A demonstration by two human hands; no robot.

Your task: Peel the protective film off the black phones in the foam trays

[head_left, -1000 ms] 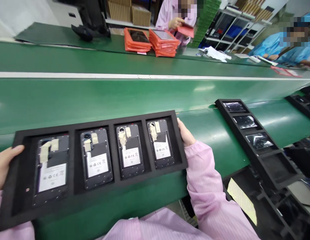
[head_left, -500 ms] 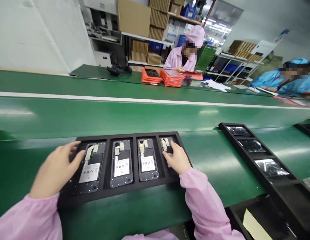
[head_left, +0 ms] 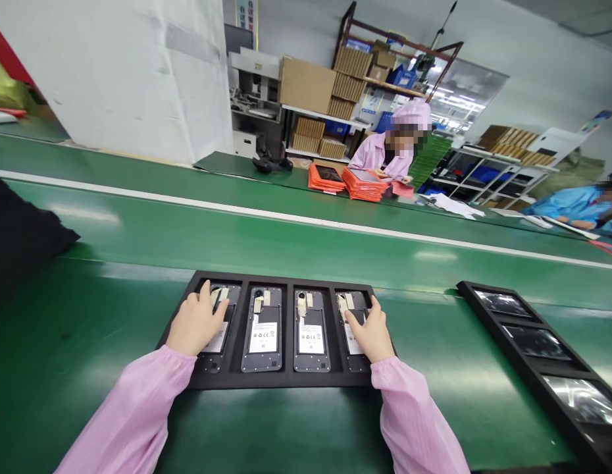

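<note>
A black foam tray lies on the green bench, with several opened phones in its compartments. The two middle ones, a phone and another phone, show white labels and tan tape near their cameras. My left hand rests over the leftmost phone and the tray's left side, fingers apart. On the right, my right hand lies over the rightmost phone and that edge of the tray, thumb and fingers spread. Each hand partly hides the phone beneath it.
Another black tray with plastic-wrapped items stands at the right. A black object is at the far left. Across the bench are red stacks, a person in pink and one in blue.
The view has turned left, bringing a black object into sight at the left. My left hand has moved onto the leftmost phone and tray side. The tray now lies straighter in view.
</note>
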